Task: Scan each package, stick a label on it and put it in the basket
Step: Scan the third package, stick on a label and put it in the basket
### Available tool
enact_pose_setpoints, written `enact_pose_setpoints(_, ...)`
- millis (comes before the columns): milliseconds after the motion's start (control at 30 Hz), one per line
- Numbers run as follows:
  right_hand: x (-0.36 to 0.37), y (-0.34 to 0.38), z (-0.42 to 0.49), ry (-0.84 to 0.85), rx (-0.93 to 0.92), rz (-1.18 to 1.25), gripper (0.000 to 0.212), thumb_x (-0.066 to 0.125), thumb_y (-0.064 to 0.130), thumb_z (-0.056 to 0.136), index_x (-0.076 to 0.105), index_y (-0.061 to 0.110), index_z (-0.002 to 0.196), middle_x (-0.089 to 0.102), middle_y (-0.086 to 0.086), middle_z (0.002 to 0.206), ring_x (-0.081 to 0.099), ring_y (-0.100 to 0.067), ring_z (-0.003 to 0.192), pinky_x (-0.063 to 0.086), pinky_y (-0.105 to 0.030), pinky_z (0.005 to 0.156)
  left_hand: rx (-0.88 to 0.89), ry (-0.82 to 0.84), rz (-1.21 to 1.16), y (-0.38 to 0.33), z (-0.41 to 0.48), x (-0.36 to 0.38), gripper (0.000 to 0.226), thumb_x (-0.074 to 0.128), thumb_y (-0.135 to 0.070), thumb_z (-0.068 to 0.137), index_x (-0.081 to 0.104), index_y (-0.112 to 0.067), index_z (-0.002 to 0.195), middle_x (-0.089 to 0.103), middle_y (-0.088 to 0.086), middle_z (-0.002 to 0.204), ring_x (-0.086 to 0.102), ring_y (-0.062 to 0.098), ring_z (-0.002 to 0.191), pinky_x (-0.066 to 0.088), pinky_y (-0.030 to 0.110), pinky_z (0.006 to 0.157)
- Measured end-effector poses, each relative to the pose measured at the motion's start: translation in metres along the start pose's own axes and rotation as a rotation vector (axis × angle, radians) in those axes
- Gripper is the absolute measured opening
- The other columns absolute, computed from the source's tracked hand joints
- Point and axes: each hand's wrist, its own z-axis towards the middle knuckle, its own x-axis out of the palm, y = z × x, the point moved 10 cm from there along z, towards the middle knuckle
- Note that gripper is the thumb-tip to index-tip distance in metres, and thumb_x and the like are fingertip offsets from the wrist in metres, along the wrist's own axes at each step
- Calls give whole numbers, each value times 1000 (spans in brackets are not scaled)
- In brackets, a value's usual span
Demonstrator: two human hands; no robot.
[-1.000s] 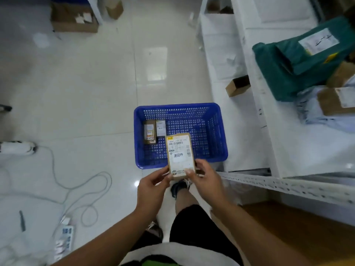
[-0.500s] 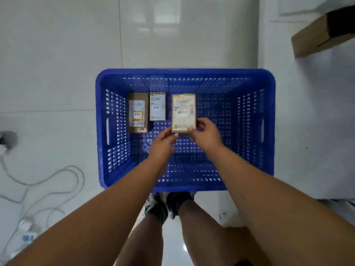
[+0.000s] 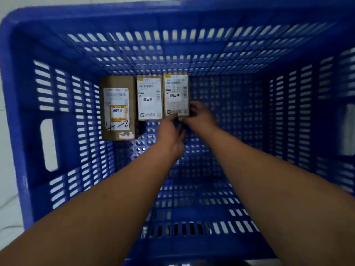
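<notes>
A blue slotted basket [image 3: 21,116] fills the view. On its floor, by the far wall, three labelled cardboard packages lie side by side: a larger one [image 3: 117,108] on the left, a small one [image 3: 149,97] in the middle, and a third [image 3: 175,94] on the right. My left hand [image 3: 170,131] and my right hand [image 3: 199,117] both hold the near end of the third package, fingertips pinching its lower edge. It lies flat against the middle package.
Pale floor tiles [image 3: 7,217] show outside the basket at the left. The right half of the basket floor [image 3: 230,112] holds no packages. A handle cut-out [image 3: 49,144] opens in the left wall.
I leaned down over the basket. Both hands carried the third package from above the rim down to the floor, beside the middle package.
</notes>
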Motion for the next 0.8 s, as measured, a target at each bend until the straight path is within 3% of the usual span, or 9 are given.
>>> enact_pose_setpoints(100, 6, 7, -12, 94, 50, -21, 48, 76, 6, 86, 61, 22, 129, 72, 3, 118, 68, -20, 116, 55, -37, 104, -51, -5, 64, -6, -25, 2, 36, 54, -25, 103, 59, -15, 138, 62, 7, 135, 55, 25, 135, 43, 35, 116)
enact_pose_setpoints(167, -2, 23, -38, 99, 54, -27, 50, 74, 9, 88, 59, 19, 134, 70, 4, 125, 66, -21, 121, 52, -37, 107, -47, -26, 196, -15, -57, 2, 36, 56, -24, 103, 59, -16, 137, 63, 4, 123, 59, 26, 129, 49, 34, 105)
enact_pose_setpoints(233, -17, 51, -81, 76, 17, -6, 58, 72, 5, 92, 52, 14, 146, 60, 6, 132, 56, -10, 120, 46, -21, 101, -4, -20, 389, -27, -103, 7, 36, 57, -22, 104, 57, -15, 139, 64, 3, 115, 64, 26, 120, 52, 36, 91)
enact_pose_setpoints(300, -40, 82, -140, 34, -8, 87, 68, 65, -1, 96, 38, 12, 158, 52, 5, 144, 52, -1, 111, 45, -10, 82, 106, 38, 605, -45, -168, 21, 35, 57, -20, 105, 57, -17, 140, 67, 4, 124, 68, 24, 114, 52, 35, 85)
enact_pose_setpoints(400, -88, 135, -253, -72, -110, 260, 65, 58, -2, 101, 39, 21, 159, 46, -2, 160, 67, 12, 92, 56, -14, 81, 375, 231, 793, -75, -292, 56, 22, 58, -17, 105, 67, -20, 124, 73, 1, 117, 72, 12, 97, 54, 22, 76)
enact_pose_setpoints(467, -127, 173, -344, -146, -215, 293, 58, 60, 4, 102, 47, 27, 154, 56, 3, 152, 68, 6, 110, 58, -31, 100, 518, 388, 856, -91, -387, 81, 19, 58, -14, 104, 70, -21, 118, 76, -2, 107, 72, 6, 91, 53, 18, 77)
enact_pose_setpoints(533, -164, 212, -444, -240, -304, 302, 52, 63, 8, 102, 53, 33, 148, 66, 11, 140, 67, -2, 120, 56, -41, 104, 600, 554, 909, -100, -486, 106, 20, 58, -13, 104, 72, -22, 116, 77, -2, 105, 73, 12, 99, 57, 25, 87)
enact_pose_setpoints(700, -235, 288, -694, -484, -430, 393, 44, 61, 3, 102, 63, 33, 134, 76, 9, 121, 72, -14, 113, 58, -40, 98, 735, 920, 1038, -95, -731, 147, 22, 58, -8, 104, 71, -19, 117, 77, 4, 101, 73, 25, 98, 59, 44, 95)
enact_pose_setpoints(800, -255, 289, -825, -618, -454, 462, 40, 59, 0, 102, 65, 29, 129, 78, 4, 115, 74, -16, 106, 60, -37, 93, 728, 1063, 1119, -66, -844, 144, 20, 60, -11, 103, 72, -18, 117, 77, 3, 102, 74, 22, 101, 57, 45, 98)
